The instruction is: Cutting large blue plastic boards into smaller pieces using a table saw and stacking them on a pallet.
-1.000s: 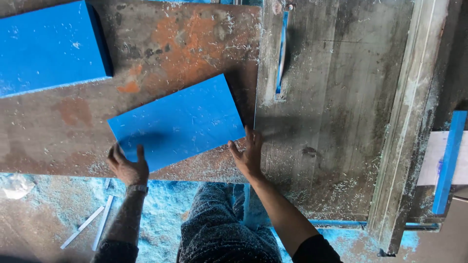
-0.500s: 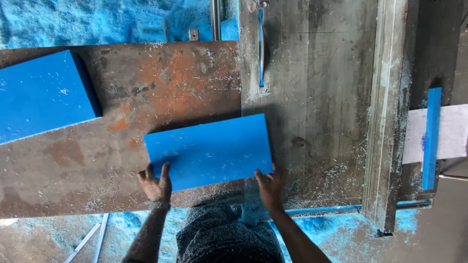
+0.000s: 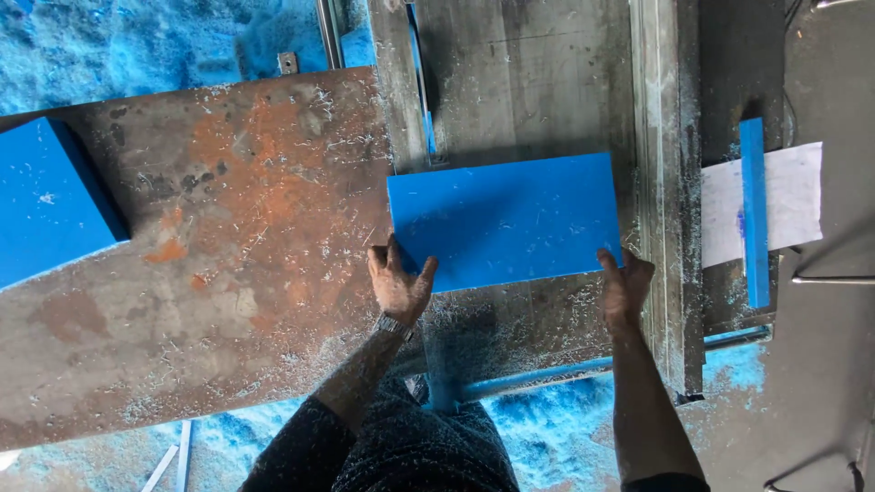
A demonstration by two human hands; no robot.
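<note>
A flat blue rectangular board [image 3: 506, 221] lies on the grey saw table [image 3: 538, 82], its far edge just below the saw blade slot [image 3: 421, 87]. My left hand [image 3: 399, 282] presses on the board's near-left corner, fingers spread. My right hand [image 3: 624, 287] grips the near-right corner, next to the metal fence rail [image 3: 661, 182]. Both hands hold the board flat on the table.
A rusty steel plate [image 3: 228, 246] spreads to the left, carrying a thick blue block [image 3: 50, 205] at its left edge. A narrow blue strip [image 3: 753, 210] lies on white paper [image 3: 797, 200] at right. Blue sawdust [image 3: 137, 46] covers the floor.
The blue board has slid rightward off the rusty plate onto the grey saw table, turning square to the fence. Both hands moved with it.
</note>
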